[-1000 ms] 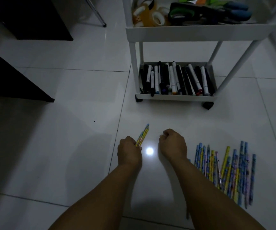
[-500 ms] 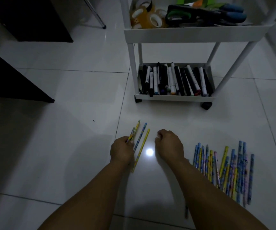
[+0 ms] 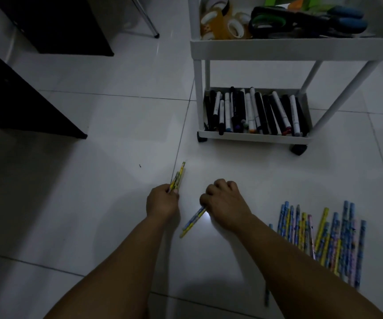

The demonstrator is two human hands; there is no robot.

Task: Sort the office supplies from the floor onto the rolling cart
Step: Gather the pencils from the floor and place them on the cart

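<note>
Kneeling over the white tile floor [image 3: 93, 203], a person works with two bare hands. At about 7 o'clock from the cart, the left hand [image 3: 161, 201] curls its grip round a small bundle of pencils [image 3: 178, 176], two or three, tips toward 1 o'clock. The right hand [image 3: 225, 203] has its grip curled round two more pencils [image 3: 191, 223], which slant down toward 7 o'clock. At 4 o'clock lies a loose row of pencils on the floor [image 3: 328, 240], roughly twenty. At 1 o'clock stands the white rolling cart [image 3: 255, 50]: its bottom tray holds about twenty markers [image 3: 255, 111], the upper tray several tape rolls [image 3: 222, 24] and scissors [image 3: 305, 19]; I cannot count those exactly.
</note>
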